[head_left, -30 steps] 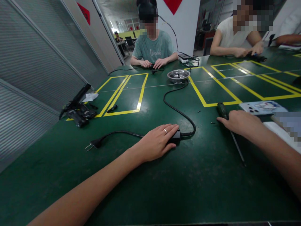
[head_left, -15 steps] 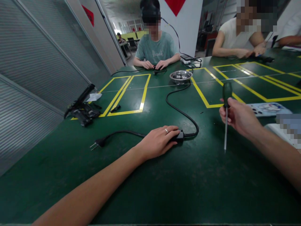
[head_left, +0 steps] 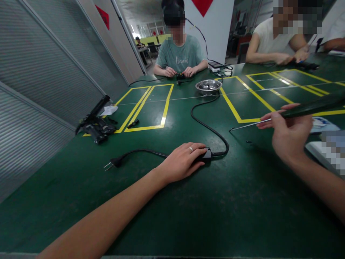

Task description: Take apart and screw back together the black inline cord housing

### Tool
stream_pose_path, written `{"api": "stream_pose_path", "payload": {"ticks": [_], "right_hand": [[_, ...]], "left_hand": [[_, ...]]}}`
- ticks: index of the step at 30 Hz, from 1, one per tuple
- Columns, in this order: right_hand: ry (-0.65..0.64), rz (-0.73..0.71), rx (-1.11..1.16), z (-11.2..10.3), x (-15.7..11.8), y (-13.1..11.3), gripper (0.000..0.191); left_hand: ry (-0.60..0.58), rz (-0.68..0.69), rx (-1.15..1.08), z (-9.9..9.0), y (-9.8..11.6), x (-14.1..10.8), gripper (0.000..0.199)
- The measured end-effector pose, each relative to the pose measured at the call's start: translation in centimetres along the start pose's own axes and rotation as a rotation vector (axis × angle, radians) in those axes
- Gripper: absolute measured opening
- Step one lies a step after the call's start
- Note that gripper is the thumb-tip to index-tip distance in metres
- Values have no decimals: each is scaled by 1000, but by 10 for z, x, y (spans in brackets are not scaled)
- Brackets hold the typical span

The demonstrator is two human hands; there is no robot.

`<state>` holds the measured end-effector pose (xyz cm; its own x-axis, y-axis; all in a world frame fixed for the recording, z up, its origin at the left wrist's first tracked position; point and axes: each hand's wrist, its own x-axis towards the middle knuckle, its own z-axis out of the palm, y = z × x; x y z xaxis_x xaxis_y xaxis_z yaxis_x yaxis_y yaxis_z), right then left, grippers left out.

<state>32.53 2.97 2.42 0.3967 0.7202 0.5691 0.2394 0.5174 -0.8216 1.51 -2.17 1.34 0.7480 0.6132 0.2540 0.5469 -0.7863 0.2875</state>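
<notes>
My left hand [head_left: 184,162], a ring on one finger, is wrapped over a small black box [head_left: 207,154] in a power cord, and hides much of it. From the box, the cord [head_left: 142,150] runs left to a two-pin plug [head_left: 115,162] and, on the other side, curves away toward the steel bowl. In my right hand [head_left: 292,133] is a screwdriver [head_left: 314,107] with a dark green handle, held nearly level. Its tip points left, at a tiny dark piece [head_left: 230,130] on the table. Another small dark piece [head_left: 248,141] shows below the shaft.
A steel bowl [head_left: 208,86] with small parts stands farther back. Black parts [head_left: 97,126] lie at the left, and a small black piece [head_left: 133,124] inside yellow tape. Behind my right hand are a patterned case [head_left: 325,125] and a white object [head_left: 320,151]. Co-workers sit across the table.
My right hand has turned the screwdriver from hanging upright to nearly level, its tip swinging up and left to the tiny dark piece. The left hand stays on the box.
</notes>
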Motion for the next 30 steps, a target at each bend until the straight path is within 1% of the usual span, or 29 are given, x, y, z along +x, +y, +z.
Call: {"api": "stream_pose_path", "payload": {"ticks": [5, 9, 11, 14, 17, 19, 22, 25, 27, 30], "right_hand": [[-5, 18, 1, -1, 2, 1, 27], [9, 7, 37, -3, 6, 7, 31], [19, -11, 49, -3, 8, 11, 33], [34, -55, 67, -2, 10, 15, 31], [63, -55, 149, 0, 10, 11, 27], [61, 0, 245, 3, 7, 3, 24], [-11, 145, 382, 7, -3, -13, 19], [-62, 282, 454, 10, -17, -26, 13], [-73, 336, 475, 11, -24, -32, 12], [-84, 371, 484, 12, -31, -36, 12]], "left_hand": [[19, 37, 53, 1, 0, 0, 34], [31, 89, 79, 2, -1, 0, 34], [66, 126, 103, 2, -2, 0, 33], [117, 200, 135, 1, -3, -1, 32], [93, 227, 146, 1, -4, -1, 33], [61, 210, 142, 2, -4, -1, 33], [41, 184, 126, 3, -5, 0, 33], [46, 159, 104, 4, -5, 1, 33], [44, 126, 87, 4, -5, 1, 34], [23, 68, 69, 5, -6, 0, 37]]}}
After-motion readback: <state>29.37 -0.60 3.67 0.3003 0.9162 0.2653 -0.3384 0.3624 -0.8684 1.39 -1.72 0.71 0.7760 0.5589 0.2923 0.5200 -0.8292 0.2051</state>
